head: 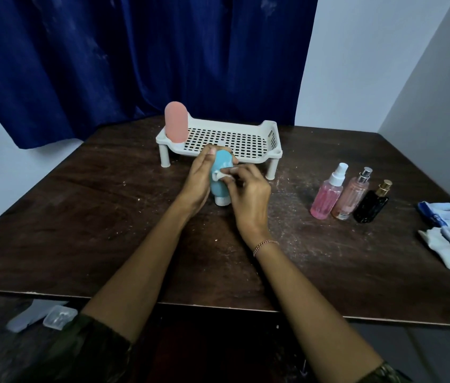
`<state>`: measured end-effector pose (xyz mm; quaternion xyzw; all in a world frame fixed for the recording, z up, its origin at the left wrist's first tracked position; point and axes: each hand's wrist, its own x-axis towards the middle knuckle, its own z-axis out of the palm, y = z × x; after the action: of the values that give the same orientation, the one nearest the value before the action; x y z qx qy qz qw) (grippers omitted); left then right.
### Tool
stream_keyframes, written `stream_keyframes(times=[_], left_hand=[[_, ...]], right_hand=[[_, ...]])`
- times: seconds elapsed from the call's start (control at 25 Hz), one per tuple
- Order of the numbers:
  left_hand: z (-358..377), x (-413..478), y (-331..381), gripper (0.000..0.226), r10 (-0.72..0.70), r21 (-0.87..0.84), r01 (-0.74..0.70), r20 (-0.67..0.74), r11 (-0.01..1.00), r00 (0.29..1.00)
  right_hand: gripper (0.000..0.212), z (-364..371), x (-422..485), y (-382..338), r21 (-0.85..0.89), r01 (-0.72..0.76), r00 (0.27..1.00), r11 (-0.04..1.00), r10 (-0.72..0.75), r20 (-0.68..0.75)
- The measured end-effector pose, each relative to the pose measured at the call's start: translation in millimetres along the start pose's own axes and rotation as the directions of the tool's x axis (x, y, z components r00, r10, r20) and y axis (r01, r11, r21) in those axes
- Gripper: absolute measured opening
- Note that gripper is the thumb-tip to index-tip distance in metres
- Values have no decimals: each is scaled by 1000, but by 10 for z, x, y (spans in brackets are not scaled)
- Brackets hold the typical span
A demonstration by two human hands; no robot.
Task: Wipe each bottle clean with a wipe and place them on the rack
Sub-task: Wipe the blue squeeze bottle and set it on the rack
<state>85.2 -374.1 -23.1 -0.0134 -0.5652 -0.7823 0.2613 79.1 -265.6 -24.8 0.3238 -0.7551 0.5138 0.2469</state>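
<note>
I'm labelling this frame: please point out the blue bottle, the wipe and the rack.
blue bottle (222,161), head view, rounded top end.
wipe (218,176), head view, crumpled white part against the bottle.
rack (269,125), head view, right rear rim.

pink bottle (175,122) fills rack (272,139) left corner

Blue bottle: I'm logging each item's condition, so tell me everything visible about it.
The blue bottle is light blue, smooth and rounded, plastic or silicone by its look, with a white cap at its lower end, near the table. It is held roughly upright before the rack. The left hand grips it; the right hand pinches a small white wipe against its side.
</note>
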Motion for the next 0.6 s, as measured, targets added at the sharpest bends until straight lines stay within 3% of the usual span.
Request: stream_keyframes(times=[0.12, 0.36, 0.6], left_hand=[[-12, 10, -25, 23, -5, -6, 5, 14, 1000, 1000], [-45, 17, -11, 24, 4, 14, -4, -11, 1000, 1000], [-17, 5, -33, 25, 0, 51, -1, 13, 999, 1000]], right_hand=[[9, -30, 32, 12, 50, -38, 999, 998, 39, -20], [8, -18, -39, 25, -76, 98, 970, 992, -78, 231], [9, -32, 20, 32, -51, 65, 991, 997, -59, 122]])
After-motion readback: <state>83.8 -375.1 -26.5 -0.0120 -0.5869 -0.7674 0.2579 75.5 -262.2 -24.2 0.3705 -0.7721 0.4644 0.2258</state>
